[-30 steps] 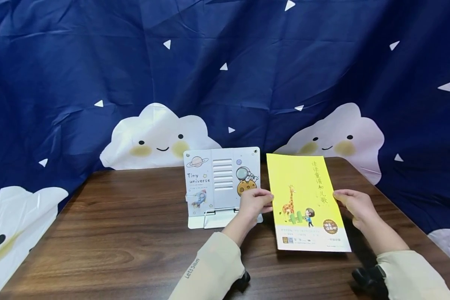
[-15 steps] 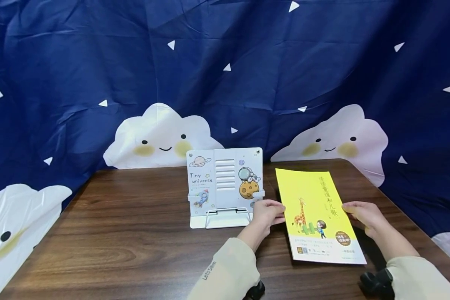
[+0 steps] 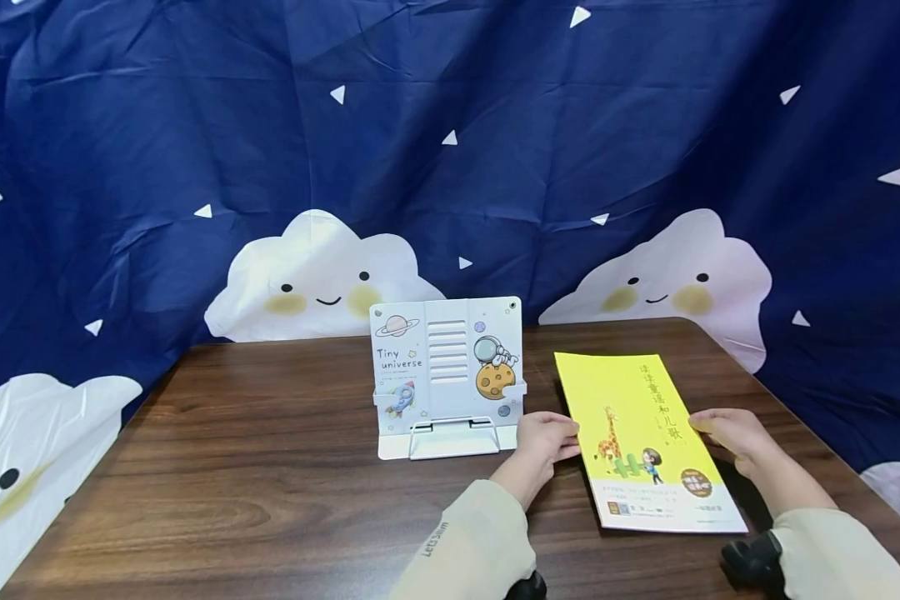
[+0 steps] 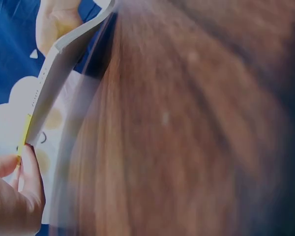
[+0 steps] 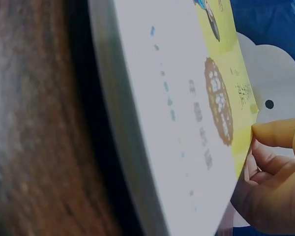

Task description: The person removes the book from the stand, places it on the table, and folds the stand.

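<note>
A yellow book (image 3: pixel 637 417) with a giraffe and a child on its cover is at the right of the table, face up and slightly turned. My left hand (image 3: pixel 542 446) pinches its left edge, thumb on top; the left wrist view shows that hand (image 4: pixel 14 196) on the yellow border. On the opposite edge, my right hand (image 3: pixel 737 437) pinches the book between thumb and fingers, seen closely in the right wrist view with the hand (image 5: pixel 278 172) at the right. Whether the book's underside touches the table cannot be told.
Left of the book stands a white bookstand (image 3: pixel 447 367) with space drawings and a wire front rest. The dark wooden table (image 3: pixel 232 467) reaches back to a blue curtain (image 3: pixel 420 150) with white clouds. My left hand is close to the stand's lower right corner.
Both hands have lowered the book and brought it nearer and to the right, away from the bookstand. Their hold on its side edges stays the same; the stand has not moved.
</note>
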Tool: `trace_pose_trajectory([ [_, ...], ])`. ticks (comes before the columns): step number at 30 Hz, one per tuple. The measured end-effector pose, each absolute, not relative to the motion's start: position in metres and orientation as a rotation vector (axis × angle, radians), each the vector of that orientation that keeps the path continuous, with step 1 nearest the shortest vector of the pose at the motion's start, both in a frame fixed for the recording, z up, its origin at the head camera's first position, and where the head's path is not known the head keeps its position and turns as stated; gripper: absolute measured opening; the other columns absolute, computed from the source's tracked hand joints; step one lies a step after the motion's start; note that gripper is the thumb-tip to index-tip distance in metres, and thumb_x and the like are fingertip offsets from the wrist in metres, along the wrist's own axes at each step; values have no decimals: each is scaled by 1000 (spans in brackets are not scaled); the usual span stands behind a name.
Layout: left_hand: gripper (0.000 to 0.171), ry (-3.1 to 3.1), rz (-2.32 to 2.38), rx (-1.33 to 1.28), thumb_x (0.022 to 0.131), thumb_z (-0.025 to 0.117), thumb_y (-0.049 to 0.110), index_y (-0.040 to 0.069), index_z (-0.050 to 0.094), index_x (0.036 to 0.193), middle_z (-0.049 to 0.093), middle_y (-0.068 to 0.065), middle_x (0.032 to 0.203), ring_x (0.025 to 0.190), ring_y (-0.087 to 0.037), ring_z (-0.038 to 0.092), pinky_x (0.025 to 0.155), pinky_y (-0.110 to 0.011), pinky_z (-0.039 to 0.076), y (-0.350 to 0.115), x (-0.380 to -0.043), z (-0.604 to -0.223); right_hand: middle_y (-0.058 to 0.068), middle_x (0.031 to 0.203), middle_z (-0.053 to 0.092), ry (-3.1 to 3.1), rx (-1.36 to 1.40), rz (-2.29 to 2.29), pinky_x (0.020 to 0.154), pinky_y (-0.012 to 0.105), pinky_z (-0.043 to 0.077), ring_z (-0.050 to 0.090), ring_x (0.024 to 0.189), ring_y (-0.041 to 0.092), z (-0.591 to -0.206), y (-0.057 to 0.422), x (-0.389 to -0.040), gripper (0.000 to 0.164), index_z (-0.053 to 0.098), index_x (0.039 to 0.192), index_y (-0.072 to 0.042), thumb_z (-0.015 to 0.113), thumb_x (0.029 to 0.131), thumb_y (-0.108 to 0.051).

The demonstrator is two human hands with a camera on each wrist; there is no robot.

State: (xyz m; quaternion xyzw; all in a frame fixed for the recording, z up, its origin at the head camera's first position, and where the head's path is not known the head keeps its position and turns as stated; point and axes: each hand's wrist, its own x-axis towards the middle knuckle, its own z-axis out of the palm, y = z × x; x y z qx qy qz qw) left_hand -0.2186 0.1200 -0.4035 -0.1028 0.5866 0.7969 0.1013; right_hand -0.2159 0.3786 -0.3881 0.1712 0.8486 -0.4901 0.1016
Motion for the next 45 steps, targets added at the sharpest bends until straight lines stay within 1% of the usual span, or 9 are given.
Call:
trace_pose_trajectory([
  [4,6,1726,2358,-344,75,62,-12,-7,65,77,58,-4,62,52,-10,53,58,-28,57,125,-216,-404,39,138,19,2503,529,-1417,95,76,18,19,126,55,-390,382,-219,51,43,124,14,47,93,-25],
  [9,7,1688,2365,-399,75,62,-12,-6,65,77,57,-4,62,53,-11,54,59,-28,57,131,-213,-404,39,139,17,2506,548,-1413,96,76,17,17,128,55,-391,386,-221,52,41,125,15,48,92,-24],
  [18,9,1637,2380,-436,74,61,-14,-8,65,79,55,-5,60,52,-10,54,60,-31,58,138,-212,-410,42,135,20,2594,529,-1378,103,67,20,19,126,55,-397,384,-222,51,38,124,22,45,91,-16],
  [26,12,1645,2379,-462,73,59,-17,-7,63,77,54,-5,59,51,-11,54,61,-32,58,143,-211,-408,42,125,34,2696,535,-1339,101,62,26,33,116,52,-404,385,-226,46,43,118,26,45,89,-10],
  [29,13,1625,2379,-442,72,58,-17,-7,62,78,54,-5,59,53,-11,55,63,-33,58,146,-211,-407,42,120,39,2740,556,-1278,94,57,35,39,109,50,-404,387,-225,44,45,116,26,46,88,-9],
  [32,12,1615,2362,-418,72,58,-16,-7,62,79,54,-5,59,54,-11,56,65,-33,58,147,-210,-407,40,111,47,2790,578,-1234,77,42,46,49,97,43,-401,388,-224,42,48,112,25,47,87,-9],
  [36,9,1626,2322,-372,74,60,-15,-8,62,79,56,-5,60,54,-11,57,67,-34,58,147,-210,-408,35,97,55,2842,591,-1200,60,25,41,53,83,34,-398,388,-221,39,53,105,24,50,84,-8],
  [41,8,1666,2252,-330,76,61,-12,-4,60,79,62,-10,67,58,-14,61,69,-34,58,144,-211,-409,33,93,57,2892,603,-1117,57,24,39,54,81,34,-395,384,-218,36,56,102,21,51,83,-10],
  [45,7,1690,2173,-296,81,60,-5,-3,57,86,67,-17,79,66,-18,65,72,-35,58,140,-213,-409,30,90,59,2921,617,-1054,57,24,38,54,79,33,-393,381,-217,35,59,99,18,51,83,-12],
])
